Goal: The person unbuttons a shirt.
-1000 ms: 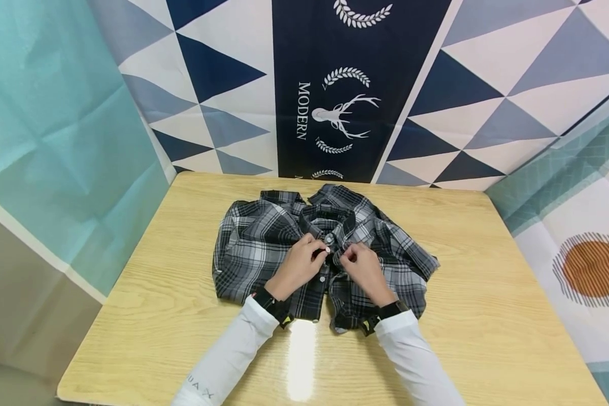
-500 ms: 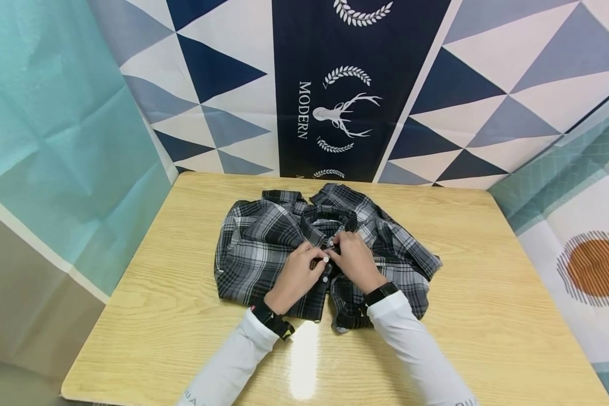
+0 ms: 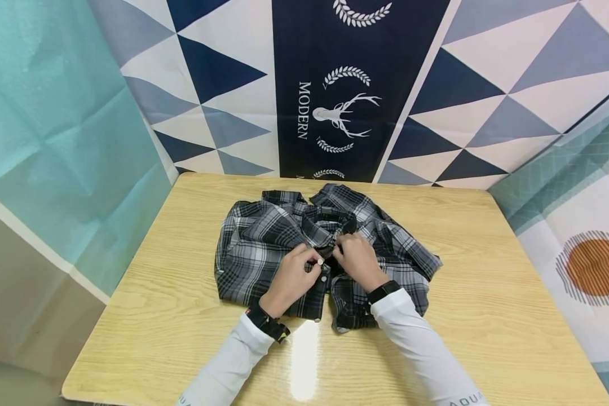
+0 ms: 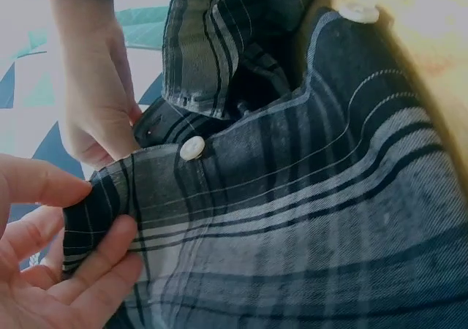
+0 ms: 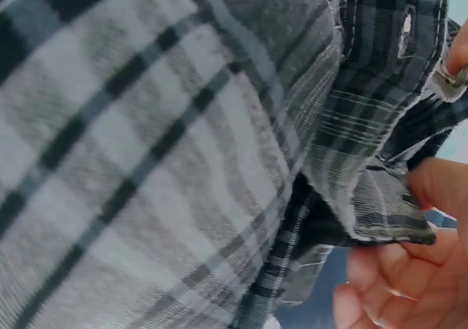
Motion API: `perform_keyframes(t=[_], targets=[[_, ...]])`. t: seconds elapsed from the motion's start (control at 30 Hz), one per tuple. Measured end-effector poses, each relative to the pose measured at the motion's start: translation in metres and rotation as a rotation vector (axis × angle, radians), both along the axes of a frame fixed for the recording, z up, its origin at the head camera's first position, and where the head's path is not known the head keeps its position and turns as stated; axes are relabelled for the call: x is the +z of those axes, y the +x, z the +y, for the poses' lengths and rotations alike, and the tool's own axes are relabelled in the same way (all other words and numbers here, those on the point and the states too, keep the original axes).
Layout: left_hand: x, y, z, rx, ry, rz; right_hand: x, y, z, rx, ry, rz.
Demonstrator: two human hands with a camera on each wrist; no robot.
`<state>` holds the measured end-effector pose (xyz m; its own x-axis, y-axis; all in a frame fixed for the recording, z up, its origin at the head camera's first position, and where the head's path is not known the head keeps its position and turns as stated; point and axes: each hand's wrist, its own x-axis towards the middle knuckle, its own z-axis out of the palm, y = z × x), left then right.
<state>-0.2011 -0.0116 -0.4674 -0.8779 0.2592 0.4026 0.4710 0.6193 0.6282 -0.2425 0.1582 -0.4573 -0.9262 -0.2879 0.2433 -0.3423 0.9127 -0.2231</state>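
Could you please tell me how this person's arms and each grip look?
The left white fabric sleeve and the right white fabric sleeve cover the forearms; the right shows grey "AQUA" letters. A black wristband with small red and yellow marks circles the left wrist; another black wristband circles the right. The left grip and right grip wear no gloves.

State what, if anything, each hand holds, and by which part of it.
Both hold the plaid shirt: the left hand grips its front edge beside a white button; the right hand pinches a cloth edge near the collar.
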Motion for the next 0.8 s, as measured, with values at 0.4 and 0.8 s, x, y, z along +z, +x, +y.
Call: perform_keyframes(t=[0.4, 0.8], targets=[[0.022, -0.020, 0.010, 0.181, -0.074, 0.253, 0.014, -0.002, 0.005, -0.054, -0.135, 0.155], [0.037, -0.043, 0.023, 0.062, -0.278, 0.149, 0.034, 0.006, 0.000, -0.055, -0.267, 0.107]])
